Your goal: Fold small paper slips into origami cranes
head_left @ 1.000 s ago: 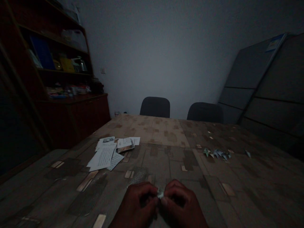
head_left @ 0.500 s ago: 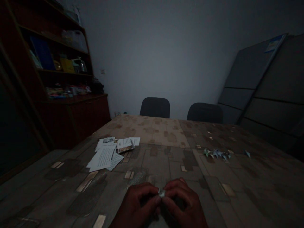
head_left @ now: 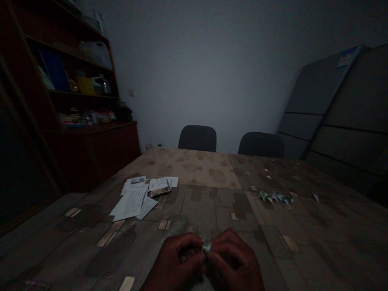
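Note:
Low in the middle of the head view, my left hand (head_left: pixel 178 258) and my right hand (head_left: pixel 235 256) meet over the table. Between their fingertips they pinch a small piece of folded paper (head_left: pixel 207 245), pale and greenish. Both thumbs press it from the near side. Most of the paper is covered by my fingers, so its full shape cannot be made out. Farther right on the table, several small folded paper pieces (head_left: pixel 277 197) stand in a row, and a single folded piece (head_left: pixel 315 197) sits apart from them.
Printed sheets and cards (head_left: pixel 130 202) lie in a loose pile on the patterned tablecloth (head_left: pixel 206 210), left of centre. Two dark chairs (head_left: pixel 197 138) stand behind the table's far edge. A wooden cabinet (head_left: pixel 115 139) with shelves is on the left, grey panels (head_left: pixel 318 89) on the right. The room is dim.
Both hands stay nearly in place, still pinching the folded paper. A little more of the paper shows between the fingertips now, and the right fingers have shifted slightly.

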